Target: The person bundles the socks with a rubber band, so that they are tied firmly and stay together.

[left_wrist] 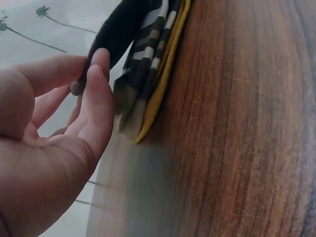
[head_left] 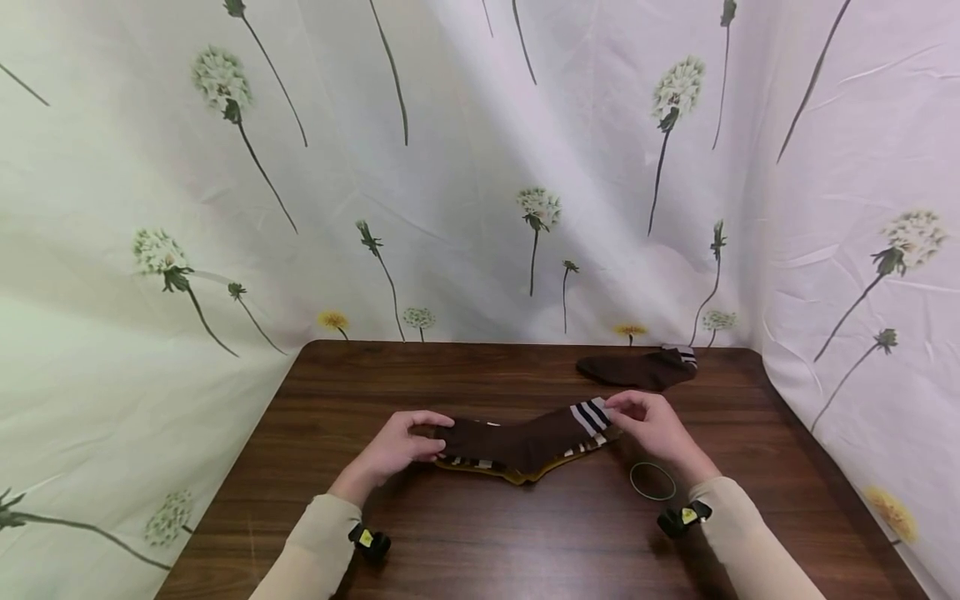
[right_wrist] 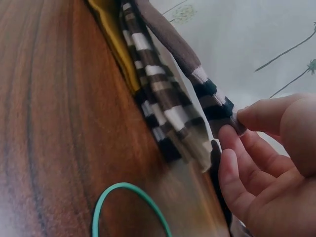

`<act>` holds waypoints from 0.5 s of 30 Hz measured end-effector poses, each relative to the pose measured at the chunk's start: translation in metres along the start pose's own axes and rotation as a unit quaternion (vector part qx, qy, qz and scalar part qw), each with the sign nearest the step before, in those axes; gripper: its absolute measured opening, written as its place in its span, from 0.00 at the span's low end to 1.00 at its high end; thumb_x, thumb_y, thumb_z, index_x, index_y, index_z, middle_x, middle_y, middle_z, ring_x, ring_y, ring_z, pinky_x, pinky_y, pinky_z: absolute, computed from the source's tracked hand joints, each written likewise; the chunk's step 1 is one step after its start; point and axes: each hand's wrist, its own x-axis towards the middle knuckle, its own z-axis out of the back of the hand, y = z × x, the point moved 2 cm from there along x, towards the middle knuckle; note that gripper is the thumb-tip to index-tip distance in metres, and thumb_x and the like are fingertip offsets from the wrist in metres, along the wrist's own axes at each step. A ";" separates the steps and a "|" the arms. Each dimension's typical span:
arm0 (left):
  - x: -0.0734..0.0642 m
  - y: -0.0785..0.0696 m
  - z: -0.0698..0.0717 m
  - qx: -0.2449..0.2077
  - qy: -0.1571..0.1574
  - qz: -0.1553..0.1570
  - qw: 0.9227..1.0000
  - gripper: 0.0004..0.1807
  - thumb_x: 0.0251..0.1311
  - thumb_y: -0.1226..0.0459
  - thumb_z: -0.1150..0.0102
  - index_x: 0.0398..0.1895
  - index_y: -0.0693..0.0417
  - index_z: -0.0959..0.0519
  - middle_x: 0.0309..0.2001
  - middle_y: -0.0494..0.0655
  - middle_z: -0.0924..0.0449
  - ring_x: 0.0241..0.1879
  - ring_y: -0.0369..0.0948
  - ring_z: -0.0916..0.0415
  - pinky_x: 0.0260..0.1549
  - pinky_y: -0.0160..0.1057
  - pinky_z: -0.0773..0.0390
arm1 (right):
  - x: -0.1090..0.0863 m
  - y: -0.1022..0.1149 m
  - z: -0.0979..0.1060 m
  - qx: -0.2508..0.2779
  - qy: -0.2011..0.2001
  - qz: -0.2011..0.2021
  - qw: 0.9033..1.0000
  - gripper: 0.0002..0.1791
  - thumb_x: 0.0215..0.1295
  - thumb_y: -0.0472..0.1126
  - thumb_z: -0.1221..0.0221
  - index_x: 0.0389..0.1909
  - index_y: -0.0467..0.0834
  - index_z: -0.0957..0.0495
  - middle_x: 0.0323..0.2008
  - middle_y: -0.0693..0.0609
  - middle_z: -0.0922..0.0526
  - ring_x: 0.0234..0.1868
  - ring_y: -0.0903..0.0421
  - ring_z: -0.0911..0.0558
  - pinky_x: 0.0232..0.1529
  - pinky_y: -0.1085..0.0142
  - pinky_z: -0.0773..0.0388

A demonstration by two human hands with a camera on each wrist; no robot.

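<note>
A dark brown sock (head_left: 517, 440) with a striped cuff (head_left: 591, 417) is stretched between my two hands, over a stack of other socks. My left hand (head_left: 402, 442) pinches its toe end between thumb and fingers. At the cuff, my right hand (head_left: 651, 421) pinches the edge. The wrist views show a gap between this top sock and the pile. Beneath it lie brown-and-white striped socks (right_wrist: 153, 74) and a mustard-yellow sock (left_wrist: 163, 89) at the bottom, flat on the table.
Another dark brown sock (head_left: 633, 368) with a striped cuff lies at the back right of the wooden table (head_left: 480, 542). A thin green elastic band (head_left: 652, 482) rests near my right wrist. Behind the table hangs a white curtain (head_left: 465, 208) with a dandelion print.
</note>
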 end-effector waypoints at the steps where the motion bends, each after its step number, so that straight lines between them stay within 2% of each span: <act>1: 0.000 0.001 0.000 0.002 0.001 -0.001 1.000 0.20 0.70 0.72 0.37 0.64 0.67 0.21 0.67 0.66 0.27 0.42 0.48 0.13 0.45 0.46 0.13 | 0.000 -0.002 0.000 -0.002 0.001 0.003 1.000 0.07 0.72 0.34 0.34 0.48 0.38 0.14 0.44 0.43 0.11 0.38 0.60 0.14 0.37 0.67 0.18; 9: 0.003 0.005 -0.004 0.023 0.004 -0.012 1.000 0.18 0.71 0.72 0.37 0.62 0.68 0.20 0.66 0.67 0.27 0.43 0.48 0.13 0.45 0.47 0.13 | -0.003 -0.011 -0.003 -0.034 -0.003 0.014 0.999 0.06 0.70 0.33 0.33 0.46 0.39 0.13 0.40 0.46 0.11 0.37 0.61 0.15 0.36 0.68 0.19; 15: 0.007 0.008 -0.005 0.034 -0.014 -0.006 0.999 0.15 0.72 0.70 0.37 0.59 0.66 0.17 0.64 0.65 0.23 0.40 0.47 0.14 0.43 0.49 0.12 | -0.003 -0.010 -0.003 -0.062 -0.007 0.019 0.998 0.06 0.70 0.33 0.32 0.45 0.40 0.13 0.38 0.49 0.11 0.36 0.60 0.16 0.37 0.68 0.19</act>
